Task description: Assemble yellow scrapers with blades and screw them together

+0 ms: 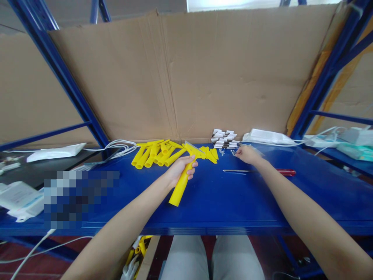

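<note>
Left hand (178,169) grips yellow T-shaped plastic tool (180,187); right hand (247,154) narrowed at small silvery pieces (233,153), hold unclear; apparent picking step, next move needing fine pinch

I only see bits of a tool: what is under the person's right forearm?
A screwdriver on the blue table: its metal shaft shows left of the right forearm, its red handle to the right. The stretch between, and anything beneath, is covered.
</note>
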Demonstrator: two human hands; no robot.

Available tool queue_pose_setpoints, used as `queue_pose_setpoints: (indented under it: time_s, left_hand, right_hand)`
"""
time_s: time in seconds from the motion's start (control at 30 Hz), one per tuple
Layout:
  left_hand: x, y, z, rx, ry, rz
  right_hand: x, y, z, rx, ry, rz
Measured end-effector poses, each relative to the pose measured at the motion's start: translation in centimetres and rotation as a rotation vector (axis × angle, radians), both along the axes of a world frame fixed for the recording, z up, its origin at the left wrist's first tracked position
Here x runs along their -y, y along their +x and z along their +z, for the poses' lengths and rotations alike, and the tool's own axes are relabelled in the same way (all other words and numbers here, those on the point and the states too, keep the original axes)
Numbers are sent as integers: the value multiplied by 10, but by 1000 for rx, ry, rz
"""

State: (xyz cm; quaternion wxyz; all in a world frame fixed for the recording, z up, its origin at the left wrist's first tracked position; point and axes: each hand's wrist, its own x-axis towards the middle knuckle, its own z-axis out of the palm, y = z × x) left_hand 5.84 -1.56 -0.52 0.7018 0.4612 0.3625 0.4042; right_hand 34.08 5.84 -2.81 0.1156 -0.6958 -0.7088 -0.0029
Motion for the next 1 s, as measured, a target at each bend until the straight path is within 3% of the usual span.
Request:
queue_pose_setpoints:
  time_s: [1.0]
  left_hand:
    - [-3,2,-3,-2,-70,-4]
  right_hand:
    - [5,-9,4,224,-89,61]
